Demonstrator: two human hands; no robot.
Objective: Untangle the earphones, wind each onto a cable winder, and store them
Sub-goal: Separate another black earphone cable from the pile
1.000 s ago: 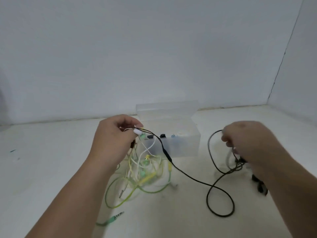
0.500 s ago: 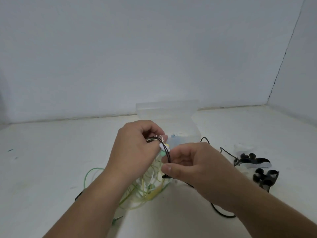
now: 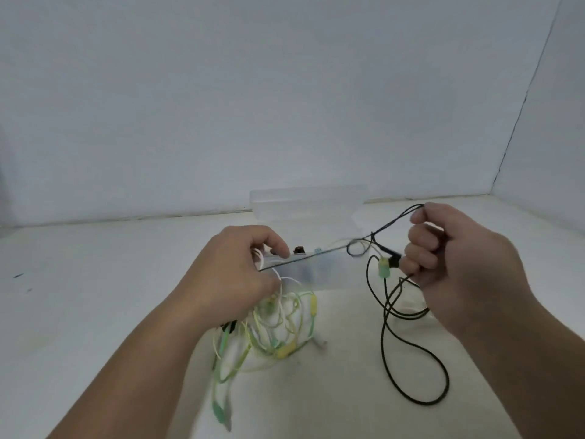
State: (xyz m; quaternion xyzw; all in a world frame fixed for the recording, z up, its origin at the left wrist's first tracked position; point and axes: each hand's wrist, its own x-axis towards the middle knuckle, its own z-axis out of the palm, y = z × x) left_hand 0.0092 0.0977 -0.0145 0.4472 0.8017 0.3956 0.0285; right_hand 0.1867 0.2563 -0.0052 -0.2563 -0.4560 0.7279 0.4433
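Gently now: work the black cord free

The left hand [image 3: 231,274] sits at mid-table with its fingers curled. It pinches the black cord [image 3: 384,337] along with part of the tangle [image 3: 278,327] of green, yellow and white cords. The tangle hangs under the hand and spreads over the table [image 3: 95,280] on the near side. The right hand [image 3: 459,267], to the right and a little farther off, has its fingers curled round the same cord. One bight rises above its knuckles, and the slack drops to the table in a long loop at near right.

Between the hands the cord runs taut across the front of the clear box [image 3: 316,270], which stands just behind them. A small loop [image 3: 356,248] sits in the line close to the right hand, with a green piece [image 3: 384,267] hanging beside it. Whether that piece is caught on the black cord I cannot tell.

This looks like early untangling, with winding and storing yet to come. A harder pull would likely cinch the small loop, so the better move is to ease the tension. The left hand should anchor the tangle while the right opens the loop and feeds the cord back through it. The slack is best kept clear of the box.
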